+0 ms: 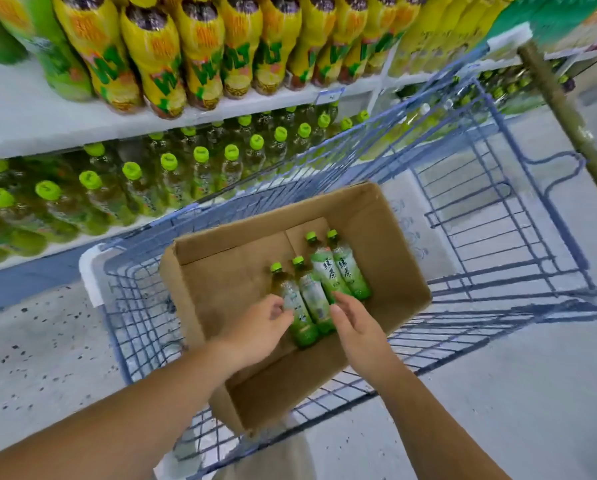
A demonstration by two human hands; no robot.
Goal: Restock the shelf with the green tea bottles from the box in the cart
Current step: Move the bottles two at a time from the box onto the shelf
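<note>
Four clear plastic green tea bottles [324,275] with lime-green caps lie side by side in the open brown cardboard box [387,244], crowded towards its far right corner. The box sits in the blue wire cart [498,216]. The left hand [260,325] hides the middle of the leftmost bottle [302,327], and its grip is closed round that bottle, fingers curled over the body. The right hand [357,329] covers the bases of the bottles beside it. Its grip is slack, with straight fingers just reaching them.

Bare cardboard floor lies left of the bottles, and the box walls stand high all round. The cart's near rim is cut off below. Beyond the cart's far side, the lower white shelf [65,249] holds rows of green-capped bottles [172,168], blurred towards the left. Yellow-wrapped bottles [158,64] on the shelf above are cropped at the top.
</note>
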